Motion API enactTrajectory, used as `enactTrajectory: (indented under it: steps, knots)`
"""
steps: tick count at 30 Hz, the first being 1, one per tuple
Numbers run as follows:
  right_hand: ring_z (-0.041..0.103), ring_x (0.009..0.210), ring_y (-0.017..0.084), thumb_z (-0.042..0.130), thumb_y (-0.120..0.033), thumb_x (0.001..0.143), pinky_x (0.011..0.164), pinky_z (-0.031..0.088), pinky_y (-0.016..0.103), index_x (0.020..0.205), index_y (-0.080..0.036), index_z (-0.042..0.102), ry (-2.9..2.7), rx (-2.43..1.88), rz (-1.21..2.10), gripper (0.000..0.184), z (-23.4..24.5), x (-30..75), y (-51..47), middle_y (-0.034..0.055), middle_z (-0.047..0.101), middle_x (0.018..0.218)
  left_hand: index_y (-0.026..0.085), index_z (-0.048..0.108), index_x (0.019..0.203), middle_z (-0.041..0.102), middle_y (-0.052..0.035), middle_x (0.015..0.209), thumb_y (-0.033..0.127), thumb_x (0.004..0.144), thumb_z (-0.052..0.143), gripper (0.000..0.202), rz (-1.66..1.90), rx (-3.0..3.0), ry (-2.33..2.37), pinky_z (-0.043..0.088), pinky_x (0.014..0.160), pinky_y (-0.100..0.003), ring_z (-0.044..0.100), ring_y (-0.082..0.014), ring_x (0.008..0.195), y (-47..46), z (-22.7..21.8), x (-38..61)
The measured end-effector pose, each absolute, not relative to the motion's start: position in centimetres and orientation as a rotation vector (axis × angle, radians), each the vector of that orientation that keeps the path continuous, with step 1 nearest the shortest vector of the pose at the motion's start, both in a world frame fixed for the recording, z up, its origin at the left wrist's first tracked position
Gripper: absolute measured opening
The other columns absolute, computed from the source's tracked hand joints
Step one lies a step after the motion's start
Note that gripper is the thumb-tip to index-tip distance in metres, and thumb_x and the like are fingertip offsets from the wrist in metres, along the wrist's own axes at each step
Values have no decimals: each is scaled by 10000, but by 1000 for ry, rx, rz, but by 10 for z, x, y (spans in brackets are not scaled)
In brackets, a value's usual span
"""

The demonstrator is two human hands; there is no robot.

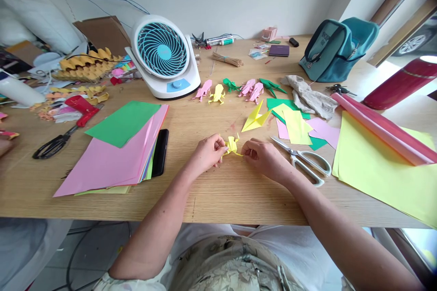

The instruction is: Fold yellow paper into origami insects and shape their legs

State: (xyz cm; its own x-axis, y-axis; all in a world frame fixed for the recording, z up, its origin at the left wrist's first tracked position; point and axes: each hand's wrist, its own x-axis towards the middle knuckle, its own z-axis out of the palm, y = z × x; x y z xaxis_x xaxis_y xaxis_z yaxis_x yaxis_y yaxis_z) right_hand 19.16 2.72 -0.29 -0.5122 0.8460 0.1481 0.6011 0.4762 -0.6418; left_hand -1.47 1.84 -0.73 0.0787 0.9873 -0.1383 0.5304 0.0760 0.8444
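Here, both hands meet near the middle of the counter's [221, 193] near edge. The left hand [206, 152] is closed in a pinch on 1 side of a small yellow paper figure [232, 145], thumb against fingertips. The right hand [262, 157] pinches the opposite side the same way. The figure sits low between them; I cannot tell whether it touches the wood.

Just beside the right hand lie white-handled scissors [307, 161], closed, with the handles toward the right edge. Beyond them, loose sheets [297, 125] in yellow, green and pink overlap, and a folded yellow piece [255, 118] rests at their left.

Toward the left edge, a stack of coloured paper [109, 163] is topped by pink with 1 green sheet [123, 122] laid askew on it. A black phone [160, 152] lies against the stack's right side.

Further back, 5 finished paper figures [239, 89] stand in a row: pink, yellow, green, pink, green. A white and blue fan [164, 57] stands behind the row's left end.

Near the right edge, a large yellow sheet [375, 168] carries a pink paper roll [382, 134] laid across it.
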Motion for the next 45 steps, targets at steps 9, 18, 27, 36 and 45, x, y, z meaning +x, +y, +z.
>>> enactTrajectory:
  steps: [9, 18, 27, 36, 45]
  knots:
    - [539, 635, 95, 555, -47, 751, 583, 396, 204, 809, -172, 607, -2229, -1229, 818, 147, 0, 194, 27, -2, 588, 768, 181, 542, 809, 565, 42, 543, 237, 873, 543, 85, 666, 1506, 1559, 451, 388, -175, 544, -91, 443, 16, 5, -17]
    - [513, 604, 104, 581, -172, 783, 560, 382, 219, 841, -190, 629, -2176, -1237, 860, 77, -1, 200, 33, -9, 613, 740, 184, 546, 788, 560, 28, 570, 286, 860, 535, 125, 703, 1549, 1603, 422, 420, -179, 568, -114, 519, 16, 18, -30]
    - [506, 591, 114, 540, -213, 823, 570, 372, 233, 818, -190, 630, -2117, -1255, 795, 94, -7, 198, 38, -6, 629, 709, 184, 627, 830, 606, 16, 696, 413, 739, 681, 252, 475, 1638, 1616, 352, 471, -193, 539, -116, 581, 15, 14, -38]
    - [515, 578, 119, 542, -248, 847, 547, 353, 233, 798, -198, 635, -2164, -1286, 793, 117, -5, 192, 31, -9, 635, 685, 193, 656, 827, 625, 13, 703, 376, 666, 736, 257, 391, 1682, 1588, 378, 525, -215, 573, -149, 654, 15, 6, -41]
    - [557, 616, 132, 552, -278, 866, 568, 365, 235, 875, -203, 653, -2193, -1282, 813, 126, -10, 189, 29, 4, 666, 730, 203, 647, 775, 625, 27, 674, 356, 667, 734, 207, 415, 1737, 1584, 403, 564, -231, 569, -146, 632, 18, -5, -41]
